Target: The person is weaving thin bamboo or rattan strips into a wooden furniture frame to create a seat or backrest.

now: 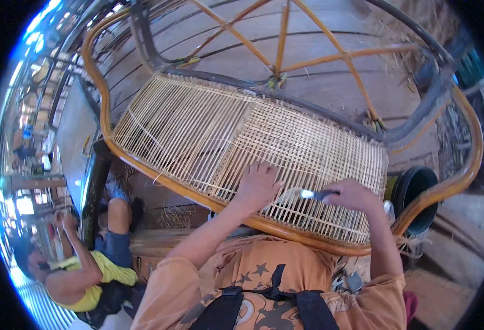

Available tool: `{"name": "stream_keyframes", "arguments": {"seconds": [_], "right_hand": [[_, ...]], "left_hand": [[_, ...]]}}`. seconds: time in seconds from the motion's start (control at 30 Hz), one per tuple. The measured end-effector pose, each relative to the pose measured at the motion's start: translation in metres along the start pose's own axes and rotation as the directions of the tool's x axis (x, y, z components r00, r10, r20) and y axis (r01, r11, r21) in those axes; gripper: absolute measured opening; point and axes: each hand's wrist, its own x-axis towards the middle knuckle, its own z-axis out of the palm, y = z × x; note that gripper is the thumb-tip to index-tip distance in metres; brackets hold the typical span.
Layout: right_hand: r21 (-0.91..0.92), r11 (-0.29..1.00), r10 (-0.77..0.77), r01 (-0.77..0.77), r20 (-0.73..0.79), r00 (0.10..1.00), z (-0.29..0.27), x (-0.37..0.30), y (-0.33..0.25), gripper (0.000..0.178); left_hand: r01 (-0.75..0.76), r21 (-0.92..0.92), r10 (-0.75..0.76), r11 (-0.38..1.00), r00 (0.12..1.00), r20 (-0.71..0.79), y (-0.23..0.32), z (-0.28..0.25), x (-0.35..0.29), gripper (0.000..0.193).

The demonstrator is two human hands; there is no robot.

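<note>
A rattan bench seat (308,132) stretches in front of me, with pale cane strands fixed in a bent brown frame. Its right part is cross-woven; on the left, mostly lengthwise strands show. My left hand (257,186) lies on the strands near the middle of the front edge, fingers apart. To its right, my right hand (354,196) is closed round a small dark-handled tool (321,194) with a bright metal end pointing left, toward my left hand. Glare hides the exact shape of that end. A pale looped strand (286,197) shows between the hands.
Crossed rattan poles (277,49) form the bench's back at the far side. A dark green bucket (418,192) stands by the right armrest (476,137). At the lower left, another person (82,269) in a yellow top sits low, close to the bench.
</note>
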Motion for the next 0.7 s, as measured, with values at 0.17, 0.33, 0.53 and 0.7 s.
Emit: {"name": "stream_keyframes", "arguments": {"seconds": [0.17,0.33,0.53,0.7], "right_hand": [[0.018,0.998,0.067,-0.065,-0.175,0.982,-0.007,0.031,-0.032,0.027],[0.161,0.978,0.099,-0.131,0.192,0.976,-0.006,0.037,-0.036,0.025],[0.111,0.977,0.192,-0.184,-0.063,0.979,-0.005,0.045,-0.036,0.021],[0.120,0.978,0.194,-0.172,-0.206,0.959,-0.006,0.046,-0.041,0.022]], "left_hand": [[0.029,0.022,-0.030,0.999,0.997,0.068,-0.011,0.004,0.008,0.041],[0.031,0.009,-0.032,0.999,0.999,0.023,-0.012,0.013,0.005,0.041],[-0.019,0.093,0.035,0.995,0.985,-0.169,-0.020,0.027,0.003,0.041],[0.005,0.032,-0.002,0.999,0.995,-0.096,-0.018,0.019,0.010,0.035]]}}
